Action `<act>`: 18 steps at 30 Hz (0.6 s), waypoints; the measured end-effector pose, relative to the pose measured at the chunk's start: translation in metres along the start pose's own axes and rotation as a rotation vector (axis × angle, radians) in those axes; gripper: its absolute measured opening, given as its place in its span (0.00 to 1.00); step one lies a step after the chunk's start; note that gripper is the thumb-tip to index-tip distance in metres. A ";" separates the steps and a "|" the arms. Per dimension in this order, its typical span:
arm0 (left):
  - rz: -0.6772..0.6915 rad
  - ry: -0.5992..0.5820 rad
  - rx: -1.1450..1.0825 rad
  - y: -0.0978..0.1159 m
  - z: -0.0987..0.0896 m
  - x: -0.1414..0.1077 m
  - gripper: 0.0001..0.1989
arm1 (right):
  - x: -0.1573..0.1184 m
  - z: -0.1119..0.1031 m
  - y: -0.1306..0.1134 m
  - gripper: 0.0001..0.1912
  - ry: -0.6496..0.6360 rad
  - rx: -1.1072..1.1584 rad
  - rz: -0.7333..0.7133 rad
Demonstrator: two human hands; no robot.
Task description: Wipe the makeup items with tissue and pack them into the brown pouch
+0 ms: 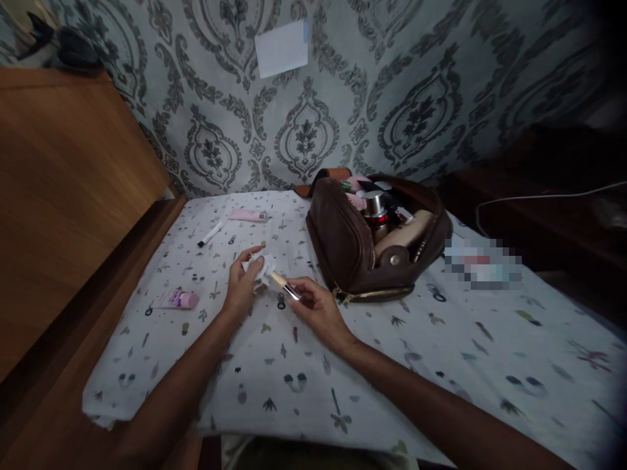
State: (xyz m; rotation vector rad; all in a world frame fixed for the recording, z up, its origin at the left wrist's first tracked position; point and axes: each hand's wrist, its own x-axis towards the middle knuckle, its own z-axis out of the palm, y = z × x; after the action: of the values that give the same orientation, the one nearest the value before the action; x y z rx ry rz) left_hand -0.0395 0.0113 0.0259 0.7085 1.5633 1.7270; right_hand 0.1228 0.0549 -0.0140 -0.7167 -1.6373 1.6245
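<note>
Near the middle of the patterned cloth, my left hand (pixel 241 281) is closed on a crumpled white tissue (pixel 263 266). My right hand (pixel 318 307) grips a small gold and dark tube (pixel 285 286) between thumb and fingers, and the tube's gold end points at the tissue, close to it. Whether the two touch is too small to tell. Just beyond my right hand stands an open brown bag (pixel 343 248), filled with cosmetics, among them a silver-capped bottle (pixel 375 205) and a beige item (pixel 404 234).
A pink tube (pixel 247 215) and a white brush (pixel 210 234) lie at the back left of the cloth (pixel 274 365). Another pink-capped tube (pixel 182 299) lies at the left. Wooden furniture (pixel 73 170) borders the left side. A blurred item (pixel 482 264) lies right of the bag.
</note>
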 end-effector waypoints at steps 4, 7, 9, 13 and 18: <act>-0.038 0.042 -0.022 0.000 0.000 0.002 0.25 | -0.001 0.001 0.001 0.18 0.001 0.050 0.045; -0.012 0.043 -0.080 0.000 0.001 0.005 0.25 | 0.001 0.000 0.002 0.22 -0.019 0.116 0.096; 0.003 0.040 -0.102 0.001 0.002 0.006 0.24 | 0.002 -0.002 0.001 0.24 -0.043 0.143 0.122; -0.025 0.034 -0.121 0.001 0.001 0.006 0.25 | 0.003 -0.004 -0.003 0.25 -0.044 0.152 0.127; -0.113 0.067 -0.143 0.003 0.000 0.006 0.26 | 0.001 -0.002 0.001 0.22 -0.033 0.168 0.071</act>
State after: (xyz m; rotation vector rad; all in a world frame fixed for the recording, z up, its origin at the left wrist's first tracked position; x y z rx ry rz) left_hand -0.0439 0.0158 0.0280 0.4869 1.4778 1.7728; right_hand 0.1236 0.0569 -0.0151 -0.6713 -1.4913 1.8085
